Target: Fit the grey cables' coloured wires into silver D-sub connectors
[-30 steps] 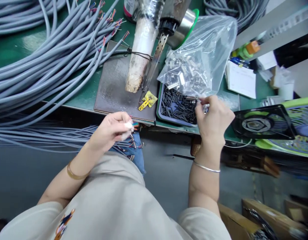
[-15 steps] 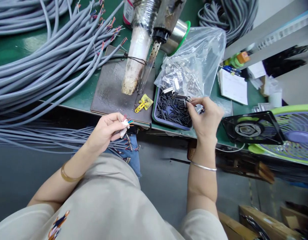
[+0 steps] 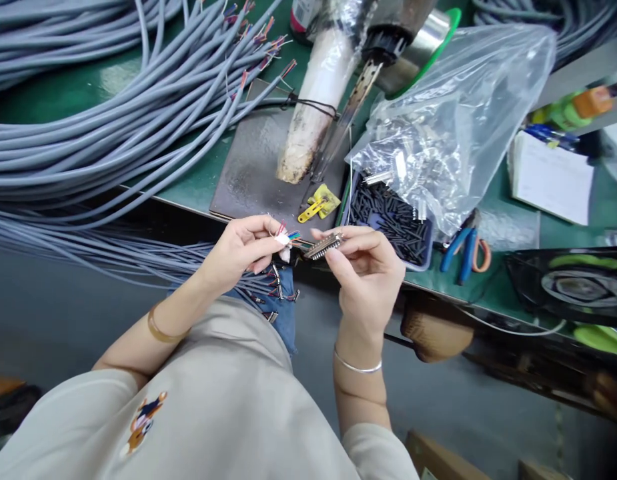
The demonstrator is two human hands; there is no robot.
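In my left hand (image 3: 251, 250) a cable end is pinched, with thin colored wires (image 3: 295, 238) fanning out past a scrap of white material (image 3: 283, 245) at the fingertips. My right hand (image 3: 365, 267) grips a metal multi-pin connector (image 3: 324, 247) between thumb and fingers, its row of pins showing. The connector is right beside the wire tips; whether they touch I cannot tell. Behind the right hand is a blue tray (image 3: 423, 259) of short black tubes (image 3: 388, 217), with a clear plastic bag (image 3: 468, 120) of metal connectors lying over its back.
Grey cables (image 3: 113, 160) cover the left of the green bench. A wrapped white cylinder and a metal-tipped tool (image 3: 348, 120) hang over a dark plate (image 3: 253, 167) holding a yellow cutter (image 3: 312, 211). Blue-handled pliers (image 3: 461, 247), a notepad (image 3: 551, 177) and a fan (image 3: 578, 287) are to the right.
My right hand has moved left from the tray with a connector, bringing it beside the wires in my left hand. The pliers have come into sight, and the view has shifted.
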